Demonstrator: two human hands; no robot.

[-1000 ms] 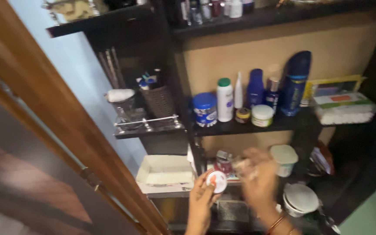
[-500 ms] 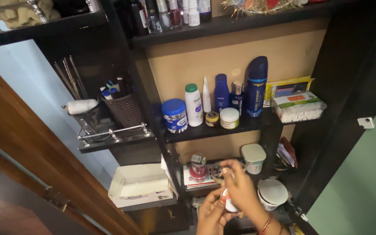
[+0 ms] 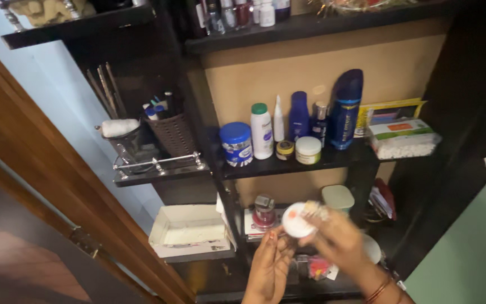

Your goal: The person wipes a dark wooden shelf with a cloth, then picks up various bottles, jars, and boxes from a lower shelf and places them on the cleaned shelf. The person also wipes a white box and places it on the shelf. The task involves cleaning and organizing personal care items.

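My right hand (image 3: 341,243) is blurred and grips a small round white container (image 3: 297,220), held up in front of the lower shelf of a dark cabinet. My left hand (image 3: 269,266) sits just below and to the left, fingers straight and apart, with nothing in it. Its fingertips come close to the container; I cannot tell if they touch it. Right behind the container stand a small red bottle (image 3: 264,209) and a pale green tub (image 3: 337,197).
The middle shelf (image 3: 333,162) holds a blue-lidded jar (image 3: 236,143), a white bottle with green cap (image 3: 261,130), a tall dark blue spray can (image 3: 345,110) and a cotton-bud box (image 3: 403,139). An open white box (image 3: 189,232), a brown basket (image 3: 173,133) and a wooden door (image 3: 46,180) lie left.
My right hand has lifted the round white container up out of my left hand, which now holds nothing. The camera view has shifted slightly.
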